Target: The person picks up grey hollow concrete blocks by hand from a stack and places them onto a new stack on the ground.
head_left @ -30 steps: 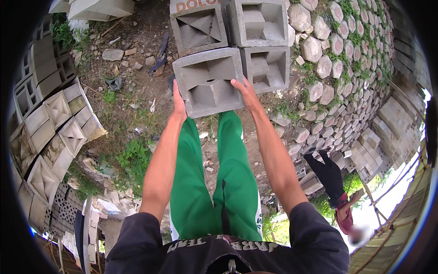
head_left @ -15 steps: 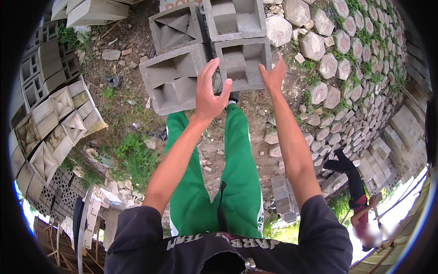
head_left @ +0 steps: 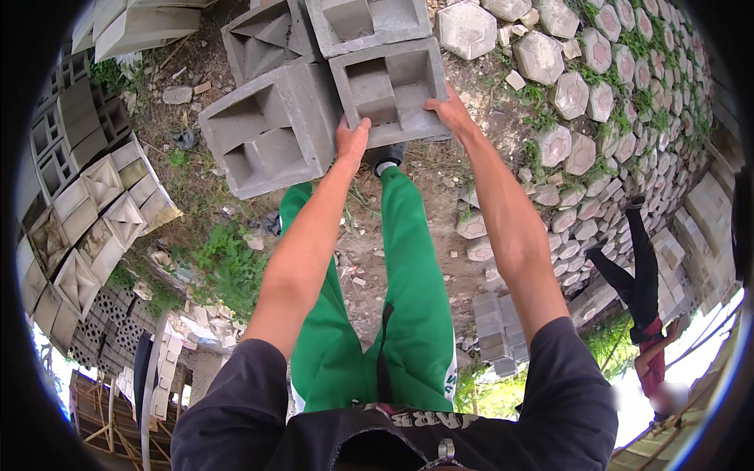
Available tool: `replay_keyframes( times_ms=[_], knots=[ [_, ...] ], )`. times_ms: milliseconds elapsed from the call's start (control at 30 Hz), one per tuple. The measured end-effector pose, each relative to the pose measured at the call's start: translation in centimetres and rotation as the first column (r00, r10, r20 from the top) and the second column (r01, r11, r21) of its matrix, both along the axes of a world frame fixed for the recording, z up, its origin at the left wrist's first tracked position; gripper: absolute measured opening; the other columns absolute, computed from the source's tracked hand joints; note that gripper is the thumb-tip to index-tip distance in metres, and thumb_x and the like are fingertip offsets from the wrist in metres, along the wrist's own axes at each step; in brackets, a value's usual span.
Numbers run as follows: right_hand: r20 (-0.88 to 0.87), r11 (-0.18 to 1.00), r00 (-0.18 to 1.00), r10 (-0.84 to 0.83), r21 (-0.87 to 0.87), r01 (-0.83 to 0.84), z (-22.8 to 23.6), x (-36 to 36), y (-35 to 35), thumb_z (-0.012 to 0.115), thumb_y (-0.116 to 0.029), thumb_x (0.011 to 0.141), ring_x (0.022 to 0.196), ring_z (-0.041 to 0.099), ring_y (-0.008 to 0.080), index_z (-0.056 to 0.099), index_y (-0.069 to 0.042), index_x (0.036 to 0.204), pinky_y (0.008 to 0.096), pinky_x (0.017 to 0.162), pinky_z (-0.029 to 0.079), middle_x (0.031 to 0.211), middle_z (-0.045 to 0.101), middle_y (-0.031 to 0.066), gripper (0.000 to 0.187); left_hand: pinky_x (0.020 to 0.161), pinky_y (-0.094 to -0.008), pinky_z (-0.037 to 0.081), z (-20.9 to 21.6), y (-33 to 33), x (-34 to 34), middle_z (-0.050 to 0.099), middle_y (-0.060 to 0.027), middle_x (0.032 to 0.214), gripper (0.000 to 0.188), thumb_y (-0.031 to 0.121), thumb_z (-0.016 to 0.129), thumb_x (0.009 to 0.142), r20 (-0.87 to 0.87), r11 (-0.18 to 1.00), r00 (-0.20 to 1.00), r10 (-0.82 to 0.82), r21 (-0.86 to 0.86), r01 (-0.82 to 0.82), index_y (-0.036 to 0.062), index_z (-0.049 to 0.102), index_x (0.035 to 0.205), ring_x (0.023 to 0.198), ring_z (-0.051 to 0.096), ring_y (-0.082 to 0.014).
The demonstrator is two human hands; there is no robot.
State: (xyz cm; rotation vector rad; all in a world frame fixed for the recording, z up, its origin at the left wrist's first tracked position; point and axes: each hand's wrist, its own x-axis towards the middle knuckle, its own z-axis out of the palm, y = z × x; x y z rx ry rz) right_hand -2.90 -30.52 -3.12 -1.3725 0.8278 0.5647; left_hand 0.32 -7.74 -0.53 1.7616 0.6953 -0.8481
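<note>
Both hands (head_left: pixel 400 129) grip 1 grey hollow concrete block (head_left: pixel 390 86).

Grey hollow concrete block (head_left: pixel 389 90), square w/ stepped recess, touching similar block (head_left: pixel 267 129).

Just left of the hands lies a grey hollow concrete block (head_left: pixel 265 133) with slanted inner walls, and beyond it a second such block (head_left: pixel 267 38); farther left, a row of pale patterned blocks (head_left: pixel 94 228) curves along the grass. To the right of the hands, hexagonal paving stones (head_left: pixel 585 86) with weeds between them spread over a slope. Below the hands are green trousers (head_left: pixel 393 306) over bare dirt, and well to the lower right another person in dark trousers and a red top (head_left: pixel 640 298) stands by stacked blocks.
</note>
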Motion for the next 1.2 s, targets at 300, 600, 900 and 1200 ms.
replay_keyframes(
  times_ms=[300,600,900,1200],
  knots=[
    [0.027,0.994,0.995,0.099,0.036,-0.100,1.9,0.9,0.6,0.060,-0.007,0.070,0.108,0.055,0.0288,0.034,0.000,0.139,0.0355,0.094,0.043,0.119,0.057,0.0200,0.074,0.092,-0.0348,0.041,-1.0,1.6,-0.6,0.062,-0.0152,0.107,0.051,0.017,0.056,0.071,0.082,1.000,0.996,-0.018,-0.016,0.019,-0.0043,0.053,0.118,0.102,0.055,-0.0260],
    [0.086,0.989,0.986,0.146,0.019,-0.148,2.6,1.5,0.3,0.061,-0.007,0.070,0.110,0.054,0.0289,0.031,-0.001,0.142,0.0363,0.094,0.043,0.121,0.056,0.0214,0.078,0.094,-0.0347,0.040,-1.3,2.7,-0.2,0.060,-0.0170,0.112,0.056,0.022,0.056,0.070,0.065,0.991,0.991,-0.121,-0.043,0.124,-0.0049,0.052,0.119,0.105,0.054,-0.0273],
    [-0.116,0.919,0.980,0.160,-0.345,-0.191,4.5,-0.2,1.3,0.065,-0.032,0.078,0.114,0.055,0.0359,0.039,0.000,0.137,0.0389,0.098,0.041,0.123,0.056,0.0239,0.072,0.092,-0.0343,0.039,4.4,0.9,-2.9,0.060,-0.0112,0.114,0.062,0.034,0.063,0.080,-0.040,0.999,0.998,-0.048,-0.014,0.048,-0.0021,0.049,0.127,0.103,0.053,-0.0210],
    [-0.102,0.960,0.989,0.104,-0.251,-0.127,19.2,-7.4,4.3,0.062,-0.030,0.084,0.106,0.061,0.0258,0.052,0.003,0.125,0.0357,0.091,0.046,0.113,0.063,0.0190,0.054,0.075,-0.0288,0.049,16.0,2.4,-6.3,0.068,-0.0079,0.089,0.025,0.020,0.067,0.082,0.023,0.863,0.882,-0.470,-0.200,0.465,0.0014,0.062,0.098,0.083,0.063,-0.0146]
  ],
)
